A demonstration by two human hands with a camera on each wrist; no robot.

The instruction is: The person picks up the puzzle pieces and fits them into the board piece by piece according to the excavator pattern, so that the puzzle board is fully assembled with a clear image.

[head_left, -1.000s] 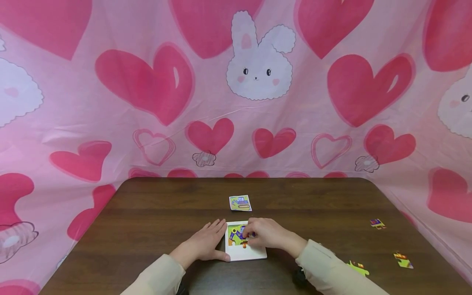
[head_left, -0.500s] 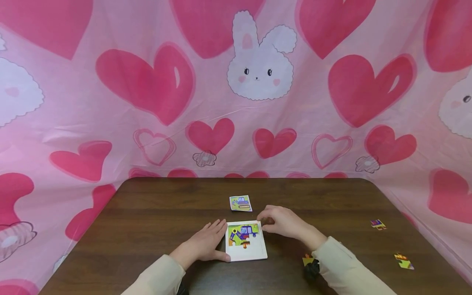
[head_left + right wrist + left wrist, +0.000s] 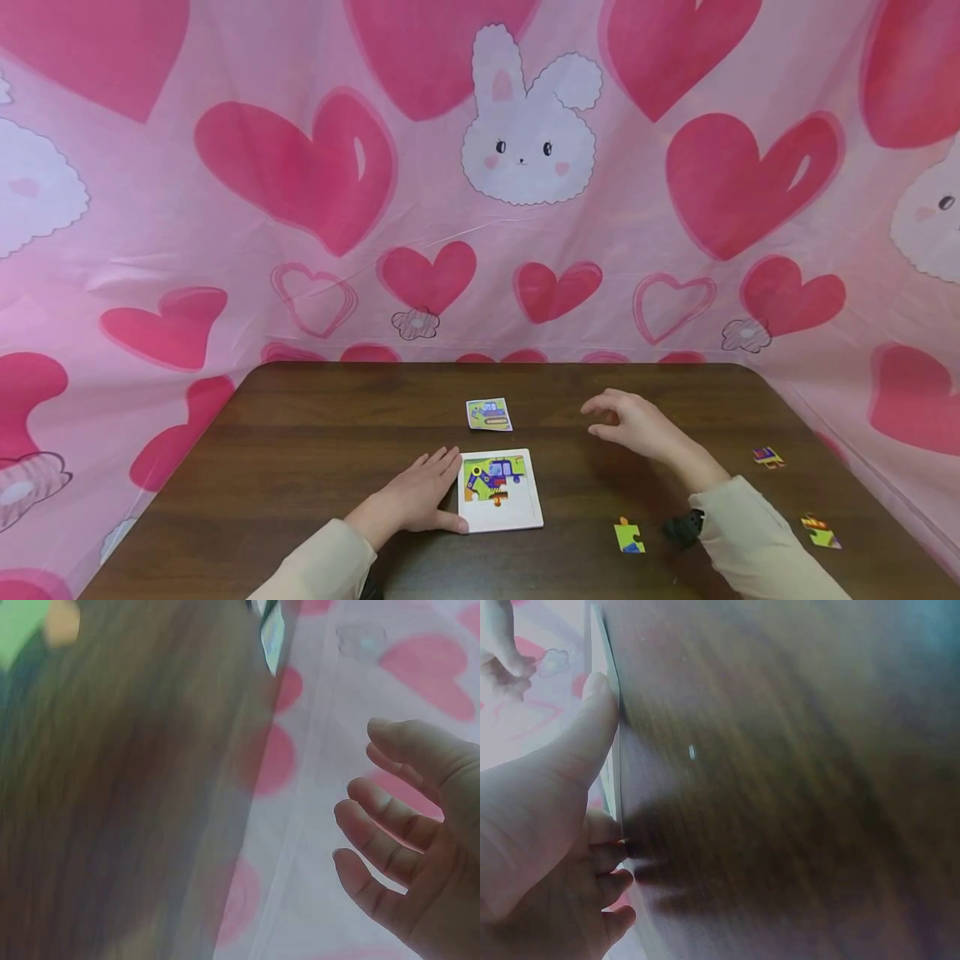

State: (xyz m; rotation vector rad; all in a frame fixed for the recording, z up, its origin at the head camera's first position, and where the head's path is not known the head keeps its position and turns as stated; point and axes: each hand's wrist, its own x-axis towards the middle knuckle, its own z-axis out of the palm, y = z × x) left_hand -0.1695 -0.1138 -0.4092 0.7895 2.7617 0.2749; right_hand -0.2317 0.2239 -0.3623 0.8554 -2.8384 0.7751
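A white puzzle tray point(image 3: 517, 515) lies on the table, its upper part filled with joined jigsaw pieces point(image 3: 487, 477) that show a purple excavator on green. My left hand point(image 3: 420, 493) rests along the tray's left edge, fingers straight and thumb at the lower left corner. In the left wrist view the left thumb point(image 3: 592, 735) lies against the tray's edge. My right hand point(image 3: 637, 423) is raised over the table to the right of the tray. Its fingers are loosely bent and hold nothing, as the right wrist view shows with the fingers point(image 3: 375, 817) spread apart.
Behind the tray lies a small picture card point(image 3: 489, 414) of the same excavator. Loose puzzle pieces sit to the right: a green one point(image 3: 628, 537) near the right wrist, an orange and green one point(image 3: 822, 532), and a purple one point(image 3: 768, 456). A pink heart-print cloth point(image 3: 555, 233) hangs behind.
My right hand has left the puzzle in the tray and moved right and away, uncovering the joined pieces and the loose green piece. The left hand has stayed in place.
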